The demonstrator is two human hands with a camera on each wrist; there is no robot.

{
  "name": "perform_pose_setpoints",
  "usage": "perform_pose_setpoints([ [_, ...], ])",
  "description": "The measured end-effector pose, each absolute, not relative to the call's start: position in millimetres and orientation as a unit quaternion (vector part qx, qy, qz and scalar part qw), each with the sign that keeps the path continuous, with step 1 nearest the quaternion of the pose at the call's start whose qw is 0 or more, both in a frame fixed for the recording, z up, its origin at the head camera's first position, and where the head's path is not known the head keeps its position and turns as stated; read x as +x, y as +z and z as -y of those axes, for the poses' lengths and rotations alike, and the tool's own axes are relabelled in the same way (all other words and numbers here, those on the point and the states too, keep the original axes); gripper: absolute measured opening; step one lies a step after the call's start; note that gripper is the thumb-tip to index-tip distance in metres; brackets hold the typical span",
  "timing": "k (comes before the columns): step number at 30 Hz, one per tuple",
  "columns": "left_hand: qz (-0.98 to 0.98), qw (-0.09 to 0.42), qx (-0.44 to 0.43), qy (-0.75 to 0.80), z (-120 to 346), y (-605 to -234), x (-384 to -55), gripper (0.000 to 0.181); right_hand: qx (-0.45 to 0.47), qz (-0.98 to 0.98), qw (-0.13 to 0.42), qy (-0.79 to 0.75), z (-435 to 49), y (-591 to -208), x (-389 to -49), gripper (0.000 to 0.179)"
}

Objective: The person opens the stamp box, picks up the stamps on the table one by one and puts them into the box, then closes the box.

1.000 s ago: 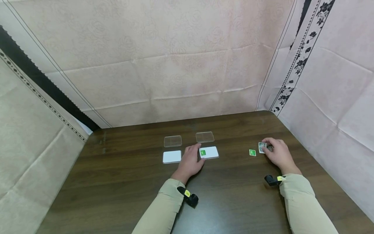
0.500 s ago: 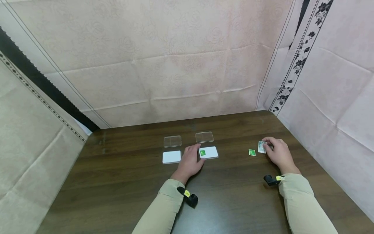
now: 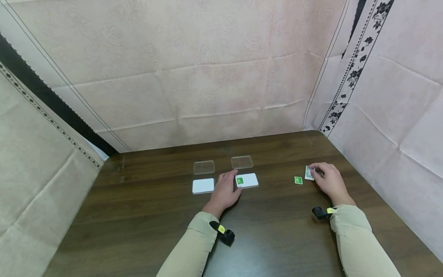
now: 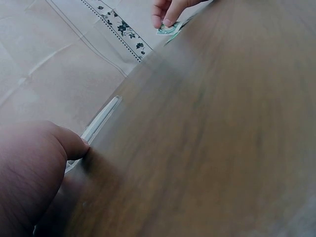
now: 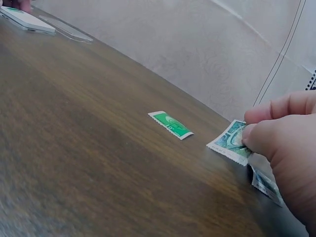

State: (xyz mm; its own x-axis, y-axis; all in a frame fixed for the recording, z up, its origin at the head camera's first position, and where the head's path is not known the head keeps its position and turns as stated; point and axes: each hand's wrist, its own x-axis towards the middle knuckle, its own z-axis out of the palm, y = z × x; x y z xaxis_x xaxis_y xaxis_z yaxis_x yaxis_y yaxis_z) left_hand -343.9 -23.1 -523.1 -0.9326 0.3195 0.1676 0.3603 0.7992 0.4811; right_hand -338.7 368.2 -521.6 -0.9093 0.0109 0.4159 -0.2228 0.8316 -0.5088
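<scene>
In the head view my left hand (image 3: 225, 191) holds the left end of a shallow clear plastic case (image 3: 254, 186) between thumb and finger. A white card (image 3: 250, 179) fills it, and a small green postage stamp (image 3: 240, 180) lies on the card's left part. On the right, my right hand (image 3: 331, 184) pinches a blue-green postage stamp (image 5: 232, 140) by one edge, between thumb and fingertips. Under that hand another dark stamp (image 5: 266, 186) shows in the right wrist view. A loose green stamp (image 5: 171, 125) lies flat just left of the pinched one.
A second case with a white card (image 3: 203, 186) lies left of my left hand. Behind the two cases lie two clear plastic lids (image 3: 204, 167). The brown wooden table (image 3: 155, 231) ends at hanging cloth (image 3: 207, 96) behind and on both sides.
The blue-green stamp has shifted and turned slightly in my right hand's pinch. The left hand stays in place on the case.
</scene>
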Motion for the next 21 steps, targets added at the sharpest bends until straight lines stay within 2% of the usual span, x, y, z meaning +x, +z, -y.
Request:
perform_pose_setpoints([
  [11, 0.946, 0.035, -0.178, -0.267, 23.1, -522.0, -343.5, 0.064, 0.085, 0.933, 0.180, 0.299, -371.8, -522.0, -343.3, 0.047],
  [21, 0.946, 0.034, -0.181, -0.268, 23.2, -523.0, -344.0, 0.064, 0.090, 0.928, 0.190, 0.307, -371.5, -522.8, -342.9, 0.051],
])
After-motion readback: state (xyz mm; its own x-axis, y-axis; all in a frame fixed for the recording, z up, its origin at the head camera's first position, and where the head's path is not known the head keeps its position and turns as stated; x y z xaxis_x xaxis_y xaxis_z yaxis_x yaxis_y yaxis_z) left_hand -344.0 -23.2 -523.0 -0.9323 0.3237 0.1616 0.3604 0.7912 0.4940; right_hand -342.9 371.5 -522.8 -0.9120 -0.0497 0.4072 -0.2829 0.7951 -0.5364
